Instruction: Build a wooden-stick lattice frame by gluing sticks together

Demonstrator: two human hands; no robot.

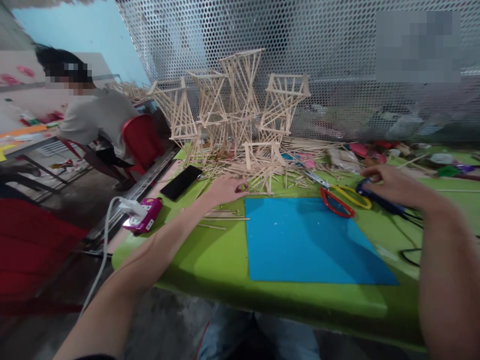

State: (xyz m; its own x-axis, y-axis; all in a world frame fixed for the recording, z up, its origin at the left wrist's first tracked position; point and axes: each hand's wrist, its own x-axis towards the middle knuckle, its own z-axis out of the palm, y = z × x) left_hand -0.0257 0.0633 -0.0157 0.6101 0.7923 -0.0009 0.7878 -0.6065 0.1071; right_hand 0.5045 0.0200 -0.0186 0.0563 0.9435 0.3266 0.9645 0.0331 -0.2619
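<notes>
The left hand [228,190] is beside a pile of wooden sticks [258,167], thumb and finger curved narrowly. The right hand [390,182] curls over a dark blue tool [384,202] near the scissors [336,202]; whether either grips cannot be told.

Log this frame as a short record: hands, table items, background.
left hand: at the edge of the loose stick pile, grip unclear
right hand: on a dark blue corded tool, grip unclear
sheet: blue, flat on the green table, front centre
scissors: red and yellow handles, red one over the sheet
left side: black phone; purple socket block with white plug
back: standing stick frames
background: person seated on a red chair, far left
</notes>
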